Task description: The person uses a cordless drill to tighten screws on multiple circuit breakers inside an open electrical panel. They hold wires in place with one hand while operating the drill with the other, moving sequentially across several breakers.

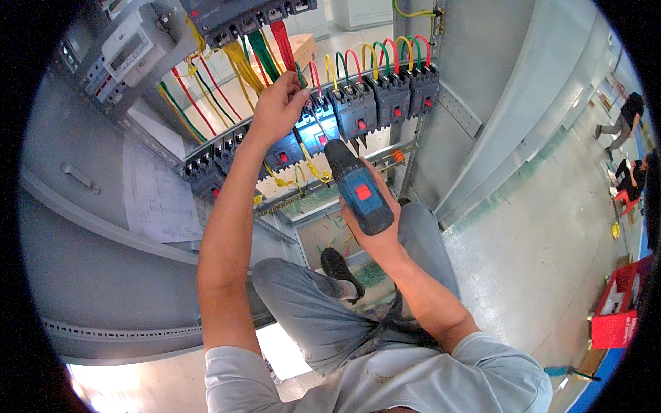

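Note:
My right hand (pixel 384 242) grips a black and blue cordless screwdriver (pixel 359 193) with a red patch. Its long thin bit (pixel 319 122) reaches up to the top terminals of a lit circuit breaker (pixel 319 131) in the row. Beside that bit, my left hand (pixel 275 110) is closed, thumb and fingers pinched together at the breaker's upper edge. Whatever lies between those fingertips is hidden. A red wire (pixel 314 71) curves up just right of them. Further right, more breakers (pixel 354 110) with red switches carry looped yellow, green and red wires.
A larger breaker (pixel 251 17) hangs above, with red, green and yellow wire bundles below it. Grey cabinet walls (pixel 103 227) enclose the left; a paper diagram (pixel 158 186) is attached there. Red crates (pixel 616 303) stand at right, and two people are in the distance.

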`<action>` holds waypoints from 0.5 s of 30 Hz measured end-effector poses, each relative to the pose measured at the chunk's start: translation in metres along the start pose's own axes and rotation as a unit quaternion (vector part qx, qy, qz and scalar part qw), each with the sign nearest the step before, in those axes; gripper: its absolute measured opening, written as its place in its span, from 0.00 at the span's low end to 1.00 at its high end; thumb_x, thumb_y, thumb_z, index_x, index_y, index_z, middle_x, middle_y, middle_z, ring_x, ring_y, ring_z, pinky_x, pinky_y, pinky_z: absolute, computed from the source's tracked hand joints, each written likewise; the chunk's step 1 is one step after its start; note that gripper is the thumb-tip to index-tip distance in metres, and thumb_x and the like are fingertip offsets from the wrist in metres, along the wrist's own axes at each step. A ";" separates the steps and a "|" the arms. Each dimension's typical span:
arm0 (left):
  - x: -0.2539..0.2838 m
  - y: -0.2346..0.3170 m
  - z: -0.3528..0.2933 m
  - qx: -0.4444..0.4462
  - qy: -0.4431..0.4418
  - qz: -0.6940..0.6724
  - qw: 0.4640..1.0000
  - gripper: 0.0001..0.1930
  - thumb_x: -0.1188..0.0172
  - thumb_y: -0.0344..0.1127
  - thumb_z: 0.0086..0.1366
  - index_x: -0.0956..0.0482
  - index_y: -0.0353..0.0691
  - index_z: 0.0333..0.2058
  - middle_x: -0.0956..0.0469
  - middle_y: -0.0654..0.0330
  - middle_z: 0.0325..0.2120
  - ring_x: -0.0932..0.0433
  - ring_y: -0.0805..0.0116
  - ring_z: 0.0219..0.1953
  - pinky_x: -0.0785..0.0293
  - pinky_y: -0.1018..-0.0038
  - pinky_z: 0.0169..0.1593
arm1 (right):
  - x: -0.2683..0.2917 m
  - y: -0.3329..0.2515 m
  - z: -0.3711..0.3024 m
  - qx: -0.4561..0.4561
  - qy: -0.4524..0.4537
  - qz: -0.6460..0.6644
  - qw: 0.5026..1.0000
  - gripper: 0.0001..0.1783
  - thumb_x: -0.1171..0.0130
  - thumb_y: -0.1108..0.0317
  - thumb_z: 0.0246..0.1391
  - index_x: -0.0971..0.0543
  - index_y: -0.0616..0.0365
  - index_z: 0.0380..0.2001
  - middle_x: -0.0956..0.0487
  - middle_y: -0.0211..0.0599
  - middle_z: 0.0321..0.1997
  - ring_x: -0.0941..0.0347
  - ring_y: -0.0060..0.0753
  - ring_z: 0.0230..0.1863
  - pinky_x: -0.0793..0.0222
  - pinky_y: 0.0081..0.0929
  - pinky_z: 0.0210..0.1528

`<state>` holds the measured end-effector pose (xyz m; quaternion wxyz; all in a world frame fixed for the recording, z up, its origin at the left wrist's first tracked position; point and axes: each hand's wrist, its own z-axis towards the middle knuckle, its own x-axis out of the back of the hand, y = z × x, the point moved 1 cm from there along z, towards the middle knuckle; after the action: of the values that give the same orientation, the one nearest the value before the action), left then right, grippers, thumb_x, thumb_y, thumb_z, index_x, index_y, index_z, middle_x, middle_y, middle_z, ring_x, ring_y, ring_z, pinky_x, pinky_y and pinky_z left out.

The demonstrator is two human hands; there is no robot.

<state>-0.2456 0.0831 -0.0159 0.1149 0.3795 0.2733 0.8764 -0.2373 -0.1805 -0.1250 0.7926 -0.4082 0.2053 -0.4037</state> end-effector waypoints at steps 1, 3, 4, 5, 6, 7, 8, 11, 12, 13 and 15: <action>0.000 -0.002 -0.001 0.001 0.004 -0.009 1.000 0.15 0.40 0.35 0.70 0.25 0.30 0.49 0.16 0.48 0.33 0.14 0.59 0.36 0.21 0.67 0.42 | 0.000 0.002 -0.002 -0.003 -0.002 0.002 1.000 0.41 0.32 0.77 0.51 0.33 0.64 0.69 0.17 0.43 0.53 0.22 0.26 0.51 0.28 0.28 0.58; -0.002 -0.006 0.000 0.004 0.001 -0.033 0.999 0.15 0.40 0.34 0.70 0.26 0.30 0.49 0.16 0.49 0.33 0.14 0.61 0.36 0.21 0.68 0.42 | 0.002 0.002 -0.002 0.003 -0.004 -0.005 1.000 0.41 0.32 0.77 0.51 0.33 0.64 0.69 0.17 0.43 0.52 0.22 0.26 0.50 0.27 0.28 0.57; -0.003 -0.005 0.001 0.005 -0.001 -0.045 0.999 0.15 0.40 0.34 0.70 0.26 0.30 0.49 0.15 0.49 0.33 0.14 0.61 0.36 0.21 0.68 0.42 | 0.004 0.000 -0.001 0.010 -0.002 -0.015 1.000 0.41 0.32 0.77 0.51 0.33 0.64 0.69 0.17 0.43 0.52 0.22 0.26 0.50 0.27 0.28 0.57; -0.003 -0.004 0.000 0.012 0.000 -0.045 0.999 0.14 0.40 0.33 0.70 0.26 0.30 0.48 0.16 0.49 0.33 0.14 0.63 0.36 0.21 0.68 0.41 | 0.005 -0.002 0.000 0.018 -0.001 -0.025 1.000 0.42 0.32 0.77 0.50 0.33 0.64 0.69 0.17 0.43 0.52 0.22 0.26 0.49 0.27 0.28 0.57; -0.003 -0.004 -0.001 0.018 0.000 -0.045 0.999 0.14 0.40 0.33 0.70 0.26 0.29 0.48 0.16 0.50 0.32 0.14 0.64 0.36 0.22 0.68 0.41 | 0.006 -0.003 0.000 0.007 -0.007 -0.021 1.000 0.42 0.32 0.77 0.50 0.33 0.64 0.69 0.17 0.42 0.51 0.21 0.26 0.49 0.27 0.28 0.57; -0.003 -0.003 0.000 0.022 -0.001 -0.045 0.999 0.13 0.40 0.33 0.70 0.27 0.29 0.47 0.16 0.50 0.32 0.15 0.65 0.35 0.22 0.68 0.41 | 0.006 -0.003 -0.001 -0.004 -0.012 -0.016 1.000 0.42 0.32 0.77 0.50 0.33 0.65 0.69 0.17 0.42 0.51 0.21 0.26 0.48 0.27 0.28 0.56; -0.003 -0.005 0.001 0.018 -0.006 -0.054 0.998 0.13 0.40 0.32 0.70 0.27 0.29 0.47 0.17 0.52 0.32 0.15 0.66 0.35 0.22 0.69 0.41 | 0.007 -0.004 -0.001 -0.016 -0.016 -0.012 1.000 0.42 0.32 0.77 0.50 0.33 0.65 0.70 0.17 0.41 0.50 0.21 0.26 0.48 0.27 0.28 0.56; -0.001 -0.003 0.003 0.026 -0.031 -0.092 0.995 0.11 0.41 0.31 0.71 0.27 0.30 0.46 0.19 0.56 0.30 0.17 0.69 0.34 0.23 0.71 0.40 | 0.011 0.005 -0.005 -0.020 -0.013 0.003 1.000 0.42 0.32 0.77 0.50 0.33 0.65 0.69 0.16 0.39 0.48 0.19 0.27 0.46 0.26 0.28 0.56; 0.000 -0.002 0.002 0.043 -0.044 -0.110 0.992 0.10 0.41 0.31 0.72 0.28 0.30 0.45 0.19 0.57 0.30 0.18 0.70 0.34 0.24 0.72 0.40 | 0.012 0.009 -0.006 -0.004 -0.007 -0.009 1.000 0.44 0.31 0.76 0.48 0.34 0.62 0.70 0.16 0.41 0.50 0.19 0.28 0.47 0.26 0.28 0.55; 0.002 0.000 0.001 0.063 -0.056 -0.128 0.988 0.10 0.41 0.31 0.72 0.28 0.31 0.45 0.20 0.59 0.29 0.19 0.71 0.34 0.24 0.72 0.40 | 0.013 0.012 -0.008 0.012 -0.004 -0.021 1.000 0.46 0.30 0.76 0.47 0.34 0.59 0.71 0.16 0.43 0.52 0.19 0.28 0.48 0.26 0.29 0.55; 0.004 0.000 0.002 0.082 -0.070 -0.158 0.981 0.10 0.42 0.30 0.72 0.28 0.31 0.46 0.21 0.60 0.29 0.19 0.72 0.34 0.24 0.73 0.39 | 0.013 0.014 -0.010 0.023 -0.003 -0.025 0.999 0.47 0.29 0.76 0.46 0.34 0.56 0.72 0.16 0.44 0.54 0.18 0.29 0.49 0.25 0.30 0.54</action>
<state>-0.2469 0.0855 -0.0129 0.2396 0.4002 0.3925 0.7927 -0.2292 -0.1912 -0.1423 0.7920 -0.3963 0.1839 -0.4265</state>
